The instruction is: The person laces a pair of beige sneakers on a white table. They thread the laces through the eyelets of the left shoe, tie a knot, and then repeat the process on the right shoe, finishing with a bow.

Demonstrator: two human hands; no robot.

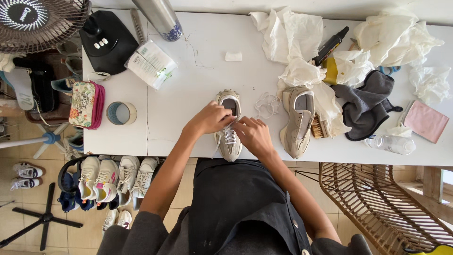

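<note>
At the frame's centre, left hand (pixel 211 119) and right hand (pixel 254 135) pinch white laces (pixel 230 136) on a beige sneaker (pixel 229 123) set toe-forward at the desk (pixel 198 80) edge, its unlaced mate (pixel 298 120) waiting to the right.

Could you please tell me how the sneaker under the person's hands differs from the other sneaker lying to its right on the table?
The held sneaker stands upright with white laces threaded, and the left hand and right hand rest on it. The second sneaker lies untouched, tipped partly onto its side, and seems unlaced; loose laces lie between them. The held sneaker's toe overhangs the table edge. Both are beige and look like a pair.
</note>
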